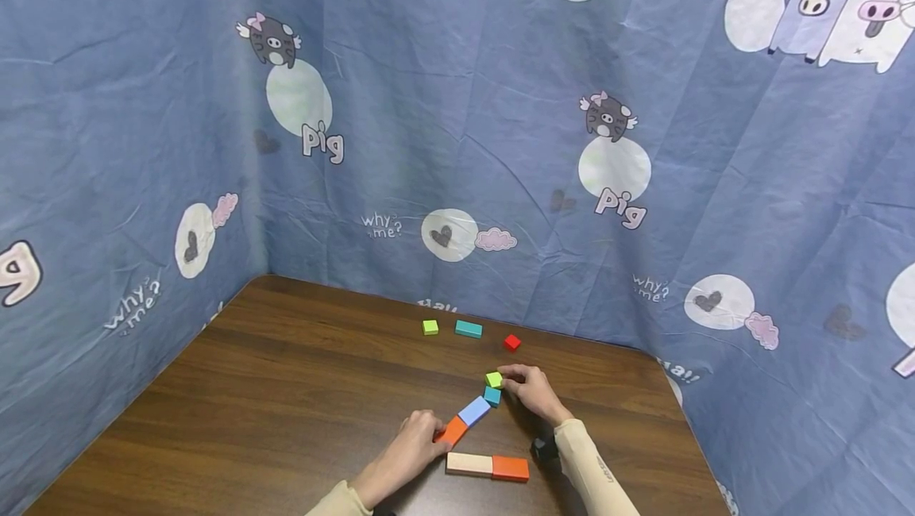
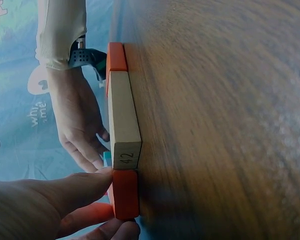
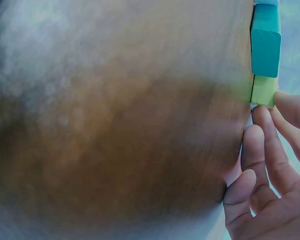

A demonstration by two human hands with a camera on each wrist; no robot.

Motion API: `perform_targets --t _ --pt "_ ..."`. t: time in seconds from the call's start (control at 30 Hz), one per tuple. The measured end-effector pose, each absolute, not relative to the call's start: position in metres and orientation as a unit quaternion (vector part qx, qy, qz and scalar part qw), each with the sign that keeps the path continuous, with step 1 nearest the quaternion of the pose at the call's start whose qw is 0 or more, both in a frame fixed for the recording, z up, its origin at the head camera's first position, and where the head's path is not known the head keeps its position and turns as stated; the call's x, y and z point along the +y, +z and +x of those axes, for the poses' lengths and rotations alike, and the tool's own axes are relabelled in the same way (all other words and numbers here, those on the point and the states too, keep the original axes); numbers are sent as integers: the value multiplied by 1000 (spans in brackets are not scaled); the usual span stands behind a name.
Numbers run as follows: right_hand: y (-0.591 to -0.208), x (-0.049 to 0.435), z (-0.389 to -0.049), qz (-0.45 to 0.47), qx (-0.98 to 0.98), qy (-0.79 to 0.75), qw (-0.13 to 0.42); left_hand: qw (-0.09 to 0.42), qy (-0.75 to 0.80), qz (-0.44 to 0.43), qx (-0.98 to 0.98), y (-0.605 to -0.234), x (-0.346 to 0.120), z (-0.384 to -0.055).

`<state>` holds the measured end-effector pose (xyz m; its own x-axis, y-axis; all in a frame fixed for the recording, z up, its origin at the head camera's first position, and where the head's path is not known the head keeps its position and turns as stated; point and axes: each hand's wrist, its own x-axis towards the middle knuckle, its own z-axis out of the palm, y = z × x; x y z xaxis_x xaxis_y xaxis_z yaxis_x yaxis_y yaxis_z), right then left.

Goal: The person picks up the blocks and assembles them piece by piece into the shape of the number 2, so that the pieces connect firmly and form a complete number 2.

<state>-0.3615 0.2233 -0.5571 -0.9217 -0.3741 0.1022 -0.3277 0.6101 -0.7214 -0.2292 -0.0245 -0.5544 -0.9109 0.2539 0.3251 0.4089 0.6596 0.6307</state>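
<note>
My left hand [image 1: 409,446] pinches an orange block [image 1: 453,432] between thumb and fingers; the left wrist view shows its end face [image 2: 125,194]. That block lies end to end with a light blue block [image 1: 474,411], in a slanting row. A teal block [image 1: 492,396] stands at the row's far end, and a lime green block [image 1: 494,379] sits just beyond it. My right hand [image 1: 532,394] holds the lime green block by its edge with thumb and fingertips. Nearer me, a plain wooden block [image 1: 469,464] marked 42 meets a second orange block [image 1: 511,468].
Toward the back of the brown wooden table [image 1: 286,389] lie another lime green block [image 1: 430,327], a longer teal block [image 1: 469,329] and a red block [image 1: 512,342]. A blue patterned cloth [image 1: 457,143] hangs behind the table and along its sides.
</note>
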Motion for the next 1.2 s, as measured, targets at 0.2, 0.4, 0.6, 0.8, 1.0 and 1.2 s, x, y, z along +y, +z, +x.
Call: perform_targets --t 0.2,0.4,0.6,0.8,1.0,1.2 --pt "-559 223 -363 -201 892 -404 30 102 -368 -181 -906 -555 -25 -230" --pt "-559 223 -364 -201 891 -406 31 95 -368 -175 -908 -556 -25 -230" --pt "-557 222 -364 -197 890 -411 34 92 -371 -174 -908 -557 -26 -231" --pt "-557 225 -367 -182 886 -425 24 96 -367 -175 -908 -559 -26 -230" --pt "-560 230 -374 -142 881 -451 -15 96 -373 -178 -905 -557 -25 -228" --pt "-558 233 -380 -83 861 -500 -50 101 -368 -178 -907 -555 -24 -229"
